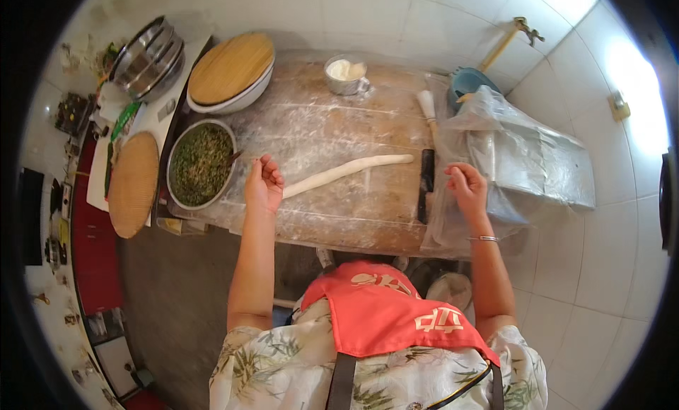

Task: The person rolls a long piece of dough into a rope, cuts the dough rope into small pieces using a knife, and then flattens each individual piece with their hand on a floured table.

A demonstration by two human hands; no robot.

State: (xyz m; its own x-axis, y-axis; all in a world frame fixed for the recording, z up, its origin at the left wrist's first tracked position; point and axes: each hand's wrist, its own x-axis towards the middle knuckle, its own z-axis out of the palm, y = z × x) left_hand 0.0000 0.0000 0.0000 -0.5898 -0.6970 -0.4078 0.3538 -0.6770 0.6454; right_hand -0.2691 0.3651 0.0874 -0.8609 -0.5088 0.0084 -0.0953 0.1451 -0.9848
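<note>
A long rope of pale dough (348, 171) lies slantwise across the floured wooden board (339, 233). My left hand (265, 185) is by its left end, palm turned up and fingers loosely curled, holding nothing I can see. Over to the right, my right hand (467, 187) is raised apart from the dough with its fingers folded in; nothing shows in it. Between the dough's right end and that hand lies a narrow black object (426, 186), its kind unclear. Left of my left hand stands a metal bowl of chopped green filling (203, 164) with a utensil at its rim.
Behind the filling is a white bowl (244, 97) under a round wooden lid (232, 67). A cup of flour (346, 74) stands at the back, and a white-ended brush (427, 107) lies right of it. Clear plastic sheeting (523, 152) covers the right side by the tiled wall.
</note>
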